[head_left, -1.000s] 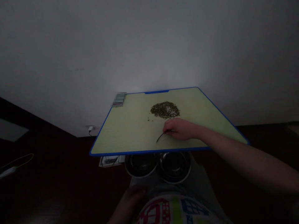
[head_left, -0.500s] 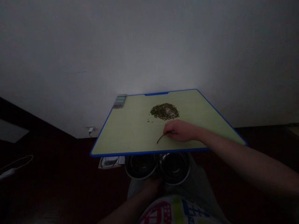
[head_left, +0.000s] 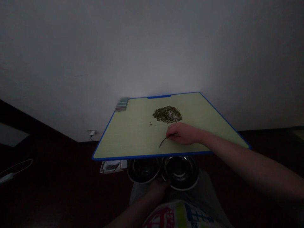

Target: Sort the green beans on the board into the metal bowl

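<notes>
**Right hand (head_left: pixel 182 133) pinches a thin dark pick (head_left: pixel 164 141) near a pile of mung beans (head_left: pixel 167 114)**

On my remote screen I count 12 o'clock as the far side of the picture. The fingers (head_left: pixel 171 130) of the right hand are curled closed and have hold of the pick. Its tip points to about 8 o'clock, but I cannot make out if it touches the surface. The pile lies on a pale green board with a blue rim (head_left: pixel 133 139), at 12 o'clock from this hand and a little apart from it. Some loose beans (head_left: pixel 151 123) sit at 8 o'clock from the pile, and pale specks inside the pile are too small for me to name.

The left hand (head_left: pixel 158 190) is at 6 o'clock from the board, just beside two steel bowls (head_left: pixel 180 173). It is very dark there, so I cannot tell if its fingers are open or what they hold, if anything. The board's near edge hides the top of both bowls. A pixelated object (head_left: pixel 122 104) at the board's 10 o'clock corner cannot be made out. A white box (head_left: pixel 110 166) is partly hidden under the board's edge, at 7 o'clock.
</notes>
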A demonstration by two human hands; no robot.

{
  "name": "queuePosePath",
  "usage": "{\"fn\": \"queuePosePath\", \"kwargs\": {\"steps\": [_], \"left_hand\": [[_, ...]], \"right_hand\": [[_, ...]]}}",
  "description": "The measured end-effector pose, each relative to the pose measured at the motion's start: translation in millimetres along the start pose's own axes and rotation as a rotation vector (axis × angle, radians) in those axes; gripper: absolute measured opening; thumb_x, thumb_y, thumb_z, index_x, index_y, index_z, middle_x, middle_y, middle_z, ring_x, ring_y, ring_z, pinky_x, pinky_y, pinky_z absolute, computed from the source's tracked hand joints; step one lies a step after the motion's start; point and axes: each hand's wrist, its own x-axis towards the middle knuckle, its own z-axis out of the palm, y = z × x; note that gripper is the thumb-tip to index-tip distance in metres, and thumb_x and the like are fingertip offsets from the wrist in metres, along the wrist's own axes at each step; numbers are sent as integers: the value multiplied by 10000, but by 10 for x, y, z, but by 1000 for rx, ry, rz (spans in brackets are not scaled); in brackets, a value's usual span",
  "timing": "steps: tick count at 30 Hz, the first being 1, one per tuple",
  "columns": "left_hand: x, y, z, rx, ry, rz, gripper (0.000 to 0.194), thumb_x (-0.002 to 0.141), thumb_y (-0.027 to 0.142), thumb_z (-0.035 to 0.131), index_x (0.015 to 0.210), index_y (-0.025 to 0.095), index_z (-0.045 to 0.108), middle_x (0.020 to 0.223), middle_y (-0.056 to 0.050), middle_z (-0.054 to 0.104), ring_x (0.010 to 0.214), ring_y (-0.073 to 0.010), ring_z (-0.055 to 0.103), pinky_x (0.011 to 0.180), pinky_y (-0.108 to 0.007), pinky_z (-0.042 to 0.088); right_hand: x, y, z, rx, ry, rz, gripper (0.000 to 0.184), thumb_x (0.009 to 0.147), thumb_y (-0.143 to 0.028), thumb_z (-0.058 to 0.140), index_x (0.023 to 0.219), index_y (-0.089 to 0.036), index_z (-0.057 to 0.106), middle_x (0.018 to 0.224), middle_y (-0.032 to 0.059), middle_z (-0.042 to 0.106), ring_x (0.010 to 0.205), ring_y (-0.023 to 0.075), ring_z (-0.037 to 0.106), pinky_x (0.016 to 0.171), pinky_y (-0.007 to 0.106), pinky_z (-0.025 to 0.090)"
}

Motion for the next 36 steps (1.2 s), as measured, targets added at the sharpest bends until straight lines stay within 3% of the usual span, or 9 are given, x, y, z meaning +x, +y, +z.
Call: {"fn": "queuePosePath", "kwargs": {"steps": [9,20,26,36], "left_hand": [[-271,313,218,1,-119,-33,211,582,379,788,599,176,732,585,-32,693,570,-192,593,664,-343,449],[-495,555,15,-3,20,22,299,604,410,796,663,135,693,521,-14,628,460,-126,528,448,-246,319],[-572,649,-43,10,70,40,276,591,386,792,660,134,702,530,-21,644,483,-137,557,458,-242,343],[-598,642,16,-51,74,36,262,573,377,774,673,146,701,547,-15,665,528,-149,566,542,-266,398]], "right_hand": [[-3,12,14,13,5,9,200,828,-80,572,939,-146,725,883,80,706,831,180,622,783,302,469],[16,-29,4,24,-9,-22,203,835,-78,563,935,-143,727,878,88,712,834,185,625,787,308,477],[-19,-34,16,31,-15,-24,193,847,-99,565,941,-152,726,872,77,709,836,183,625,790,304,478],[-175,-127,24,106,-23,39,173,848,-102,560,912,-144,715,880,85,707,810,179,624,777,305,479]]}}
